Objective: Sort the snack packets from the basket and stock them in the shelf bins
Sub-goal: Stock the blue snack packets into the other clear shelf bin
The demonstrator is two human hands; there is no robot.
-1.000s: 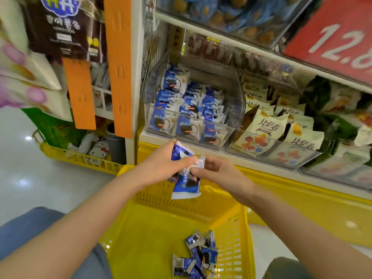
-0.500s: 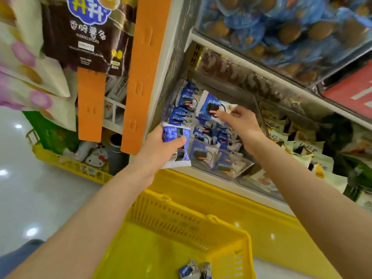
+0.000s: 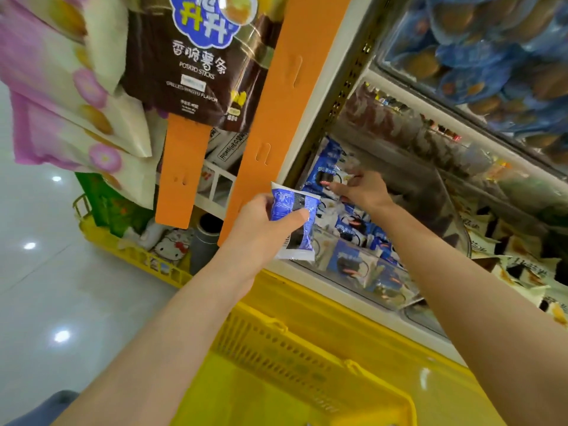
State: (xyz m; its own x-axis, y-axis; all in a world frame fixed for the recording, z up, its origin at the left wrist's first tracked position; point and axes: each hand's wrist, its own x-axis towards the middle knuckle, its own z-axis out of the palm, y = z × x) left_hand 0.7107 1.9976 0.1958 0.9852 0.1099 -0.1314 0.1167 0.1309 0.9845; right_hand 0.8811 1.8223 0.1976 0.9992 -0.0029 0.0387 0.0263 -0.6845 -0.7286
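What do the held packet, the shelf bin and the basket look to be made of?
Packet: probably thin glossy plastic film; it crinkles and glints.
Bin: clear rigid plastic, it seems; stocked packets show through its wall.
Basket: yellow moulded plastic, slightly shiny, with slotted walls.

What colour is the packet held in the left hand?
Blue and white packet, with a dark patch; head view.

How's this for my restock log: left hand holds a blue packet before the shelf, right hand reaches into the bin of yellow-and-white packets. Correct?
Not quite: the head view shows the right hand reaching into the bin of blue packets; the yellow-and-white packets lie further right. The left hand does hold a blue packet before the shelf.
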